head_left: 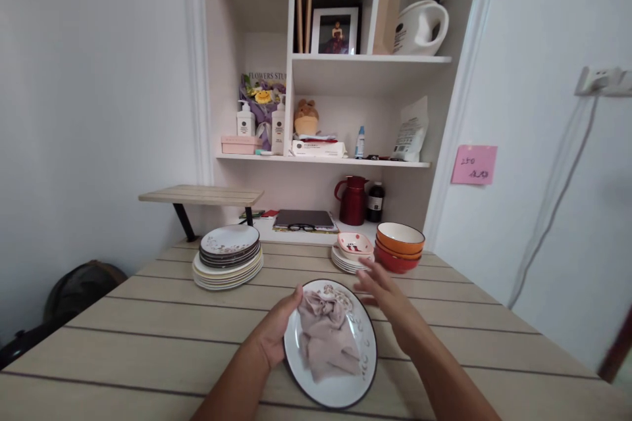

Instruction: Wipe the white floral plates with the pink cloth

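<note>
A white plate [330, 392] with a dark rim and a floral pattern is tilted up toward me above the table. My left hand [274, 329] grips its left edge, the thumb over the rim and the other fingers hidden behind. On the plate lies a crumpled greyish-pink cloth [330, 342]. Just off the plate's upper right side, my right hand [388, 302] has its fingers spread and holds nothing. Beyond that hand, a small patterned bowl [355, 243] sits on a stack of small white plates [345, 263].
Stacked plates [228, 263] stand at the back left, near a raised wooden shelf [202, 194]. Orange and red bowls [399, 247] are stacked at the back right. Behind the slatted table [162, 329] are a laptop [303, 218], glasses, a red jug [352, 200] and a dark bottle [375, 202].
</note>
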The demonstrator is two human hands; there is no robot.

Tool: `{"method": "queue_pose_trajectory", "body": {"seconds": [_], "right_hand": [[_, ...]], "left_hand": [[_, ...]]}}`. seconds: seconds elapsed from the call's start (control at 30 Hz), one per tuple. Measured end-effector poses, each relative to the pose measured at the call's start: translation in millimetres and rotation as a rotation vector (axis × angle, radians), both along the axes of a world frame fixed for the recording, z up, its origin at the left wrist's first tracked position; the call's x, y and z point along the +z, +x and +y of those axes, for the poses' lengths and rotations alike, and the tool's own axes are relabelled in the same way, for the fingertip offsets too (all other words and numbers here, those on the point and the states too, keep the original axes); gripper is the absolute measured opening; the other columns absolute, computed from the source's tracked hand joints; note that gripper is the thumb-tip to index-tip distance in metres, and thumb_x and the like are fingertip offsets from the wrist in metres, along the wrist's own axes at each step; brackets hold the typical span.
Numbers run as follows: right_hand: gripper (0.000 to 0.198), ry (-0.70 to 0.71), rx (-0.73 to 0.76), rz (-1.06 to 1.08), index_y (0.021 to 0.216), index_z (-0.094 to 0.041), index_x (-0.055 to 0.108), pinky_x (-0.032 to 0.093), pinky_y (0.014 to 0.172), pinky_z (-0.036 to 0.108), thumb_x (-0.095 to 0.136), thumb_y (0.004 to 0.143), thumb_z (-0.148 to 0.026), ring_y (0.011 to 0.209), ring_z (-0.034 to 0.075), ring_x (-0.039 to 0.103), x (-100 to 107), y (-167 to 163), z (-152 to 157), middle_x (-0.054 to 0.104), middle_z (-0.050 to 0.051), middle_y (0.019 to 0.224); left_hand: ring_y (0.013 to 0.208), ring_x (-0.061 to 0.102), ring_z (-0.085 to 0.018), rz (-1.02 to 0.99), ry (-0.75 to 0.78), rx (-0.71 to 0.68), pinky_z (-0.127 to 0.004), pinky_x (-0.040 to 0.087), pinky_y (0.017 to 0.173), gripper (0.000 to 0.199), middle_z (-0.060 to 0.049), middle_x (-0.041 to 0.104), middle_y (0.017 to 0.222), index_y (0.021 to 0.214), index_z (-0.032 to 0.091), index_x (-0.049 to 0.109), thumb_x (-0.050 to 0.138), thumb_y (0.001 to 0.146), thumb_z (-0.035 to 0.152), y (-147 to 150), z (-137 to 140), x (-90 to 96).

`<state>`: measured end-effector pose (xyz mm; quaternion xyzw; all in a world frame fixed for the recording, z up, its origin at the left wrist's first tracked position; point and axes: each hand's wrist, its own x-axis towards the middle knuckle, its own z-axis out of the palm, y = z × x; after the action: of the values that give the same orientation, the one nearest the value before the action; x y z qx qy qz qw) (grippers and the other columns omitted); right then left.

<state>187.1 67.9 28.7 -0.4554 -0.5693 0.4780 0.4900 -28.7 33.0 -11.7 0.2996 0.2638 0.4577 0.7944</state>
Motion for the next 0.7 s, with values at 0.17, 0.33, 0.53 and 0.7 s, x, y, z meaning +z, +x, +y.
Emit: {"method": "queue_pose_trajectory", "body": {"seconds": [0.17,0.33,0.53,0.7], "right_hand": [[0.056,-0.259,0.679,0.195,0.123,-0.015,0.056,0.045,0.090,0.041,0.070,0.074,-0.039,0.092,0.024,0.065,-7,-11,-14,0.069,0.014,0.107],[0.046,-0.419,0.713,0.340,0.114,-0.011,0.062,0.047,0.089,0.041,0.071,0.073,-0.030,0.090,0.026,0.068,-15,-26,-20,0.073,0.015,0.100],[0.039,-0.590,0.648,0.527,0.107,-0.005,0.064,0.042,0.098,0.043,0.063,0.081,-0.033,0.091,0.026,0.069,-31,-36,-11,0.074,0.018,0.092],[0.047,-0.613,0.507,0.664,0.114,-0.005,0.060,0.045,0.094,0.043,0.058,0.084,-0.040,0.090,0.026,0.069,-37,-41,-1,0.073,0.018,0.094]], "left_hand": [[0.100,0.066,-0.028,-0.016,0.093,0.010,-0.039,0.045,0.094,0.053,-0.016,0.069,0.109,0.125,0.011,0.056,0.056,0.084,0.045,-8,-3,2.4],[0.102,0.065,-0.027,0.019,0.129,0.015,-0.038,0.043,0.097,0.050,-0.017,0.068,0.111,0.124,0.010,0.056,0.057,0.085,0.040,-16,-8,6.4],[0.106,0.063,-0.027,0.092,0.127,0.138,-0.042,0.042,0.097,0.067,-0.010,0.061,0.125,0.140,0.028,0.036,0.061,0.080,0.045,-16,-4,11.4],[0.128,0.042,-0.026,0.682,0.447,0.642,-0.040,0.033,0.106,0.069,-0.011,0.040,0.143,0.140,0.027,0.035,0.058,0.080,0.051,-25,12,3.8]]}}
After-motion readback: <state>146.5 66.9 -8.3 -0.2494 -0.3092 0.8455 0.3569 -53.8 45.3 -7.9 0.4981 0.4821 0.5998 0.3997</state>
